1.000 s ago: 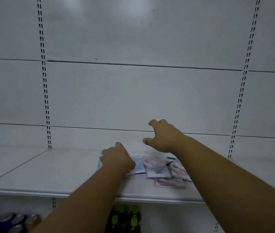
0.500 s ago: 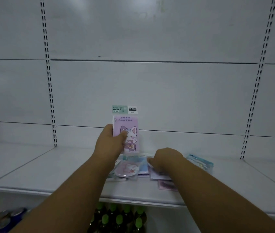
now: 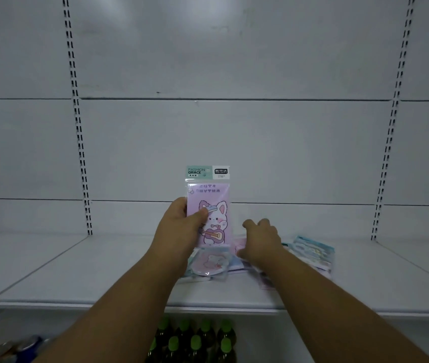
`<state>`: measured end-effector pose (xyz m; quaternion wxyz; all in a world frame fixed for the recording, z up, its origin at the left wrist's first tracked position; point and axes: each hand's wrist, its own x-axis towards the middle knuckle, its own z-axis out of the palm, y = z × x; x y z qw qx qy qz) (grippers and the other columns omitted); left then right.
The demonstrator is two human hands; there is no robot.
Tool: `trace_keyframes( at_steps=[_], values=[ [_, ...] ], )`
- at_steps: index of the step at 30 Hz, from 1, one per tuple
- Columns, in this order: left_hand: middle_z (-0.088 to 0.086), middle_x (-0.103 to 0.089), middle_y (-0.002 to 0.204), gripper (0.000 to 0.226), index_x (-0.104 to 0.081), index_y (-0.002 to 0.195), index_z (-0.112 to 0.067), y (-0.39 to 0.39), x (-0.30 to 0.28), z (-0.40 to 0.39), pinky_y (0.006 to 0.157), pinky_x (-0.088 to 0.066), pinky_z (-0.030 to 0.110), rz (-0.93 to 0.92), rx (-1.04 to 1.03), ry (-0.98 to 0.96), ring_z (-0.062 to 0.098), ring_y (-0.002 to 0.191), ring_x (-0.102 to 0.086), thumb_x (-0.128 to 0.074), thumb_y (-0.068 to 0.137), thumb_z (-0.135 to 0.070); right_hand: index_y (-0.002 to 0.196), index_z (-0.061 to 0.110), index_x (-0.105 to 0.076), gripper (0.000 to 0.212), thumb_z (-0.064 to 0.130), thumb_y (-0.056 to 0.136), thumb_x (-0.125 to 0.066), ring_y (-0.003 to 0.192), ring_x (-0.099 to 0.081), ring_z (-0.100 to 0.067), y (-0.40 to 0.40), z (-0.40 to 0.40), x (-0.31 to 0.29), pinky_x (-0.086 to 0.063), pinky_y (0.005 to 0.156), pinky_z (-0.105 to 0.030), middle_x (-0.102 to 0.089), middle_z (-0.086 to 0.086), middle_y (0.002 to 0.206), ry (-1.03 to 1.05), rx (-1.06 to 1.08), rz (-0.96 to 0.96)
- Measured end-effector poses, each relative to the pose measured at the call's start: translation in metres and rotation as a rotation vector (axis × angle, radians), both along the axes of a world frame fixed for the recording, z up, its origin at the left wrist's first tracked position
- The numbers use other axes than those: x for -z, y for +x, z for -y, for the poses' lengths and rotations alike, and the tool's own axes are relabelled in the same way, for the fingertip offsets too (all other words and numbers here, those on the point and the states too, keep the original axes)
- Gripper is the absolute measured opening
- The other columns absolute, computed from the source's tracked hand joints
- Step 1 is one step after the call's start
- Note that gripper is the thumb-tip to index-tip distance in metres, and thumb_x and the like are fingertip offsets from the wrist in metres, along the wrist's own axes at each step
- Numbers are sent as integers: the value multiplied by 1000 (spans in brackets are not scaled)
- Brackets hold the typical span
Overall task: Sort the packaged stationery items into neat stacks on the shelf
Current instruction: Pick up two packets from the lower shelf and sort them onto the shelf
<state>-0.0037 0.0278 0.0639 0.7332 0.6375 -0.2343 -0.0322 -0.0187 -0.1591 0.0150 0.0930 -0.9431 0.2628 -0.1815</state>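
Observation:
My left hand (image 3: 180, 227) grips a purple packet with a cartoon rabbit (image 3: 212, 205), held upright above the white shelf (image 3: 103, 271). Its teal header card reads FASHION GRACE. Below it lies a round pink packet (image 3: 212, 263) on a loose pile of packets. My right hand (image 3: 262, 242) reaches over the pile just right of the upright packet, fingers curled down on a pink packet (image 3: 240, 247); whether it grips that packet I cannot tell. A blue-green packet (image 3: 313, 254) lies at the pile's right end.
The shelf's white back panel (image 3: 234, 142) has slotted uprights at left (image 3: 81, 158) and right (image 3: 386, 158). Dark bottles with green caps (image 3: 195, 341) stand on the level below, and cans (image 3: 17, 349) show at bottom left.
My left hand lifted the rabbit packet upright off the pile. My right hand dropped from the air onto the pile, then shifted slightly up and to the right.

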Motion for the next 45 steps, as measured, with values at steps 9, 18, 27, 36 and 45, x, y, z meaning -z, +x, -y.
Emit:
trace_keyframes(
  at_steps=[9, 18, 27, 36, 45],
  values=[
    [1, -77, 97, 9, -65, 102, -24, -7, -2, 8, 77, -62, 44, 24, 42, -18, 20, 80, -76, -57, 98, -21, 143, 31, -37, 73, 1, 83, -68, 122, -44, -12, -24, -8, 9, -38, 101, -19, -20, 2, 149, 188, -166, 536],
    [5, -77, 96, 12, -66, 101, -18, -43, 5, 65, 73, -61, 42, -55, 191, -143, 24, 80, -76, -57, 97, -12, 135, 16, -51, 56, 3, 83, -67, 94, -66, -24, -75, 35, -7, -59, 82, -39, -61, -2, 95, 644, -2, 784],
    [8, -77, 96, 14, -67, 103, -12, -140, -2, 206, 74, -61, 43, -23, 345, -136, 26, 81, -76, -56, 95, -8, 98, -1, -72, 26, -13, 81, -56, 83, -70, -35, -204, 163, -28, -58, 80, -41, -73, -23, 93, 1054, 53, 983],
    [4, -77, 94, 13, -65, 104, -16, -270, 7, 372, 68, -60, 37, -49, 434, -115, 21, 77, -76, -56, 97, -12, 108, 8, -64, 27, -4, 87, -53, 75, -69, -27, -357, 326, -39, -59, 72, -39, -72, -16, 94, 994, 108, 986],
    [10, -75, 88, 12, -64, 99, -10, -287, 22, 481, 64, -57, 37, -146, 392, -54, 28, 73, -73, -55, 94, -6, 80, 12, -73, 27, -7, 83, -55, 73, -65, -28, -391, 444, -28, -53, 72, -36, -73, -19, 86, 923, 173, 996]
  ],
)
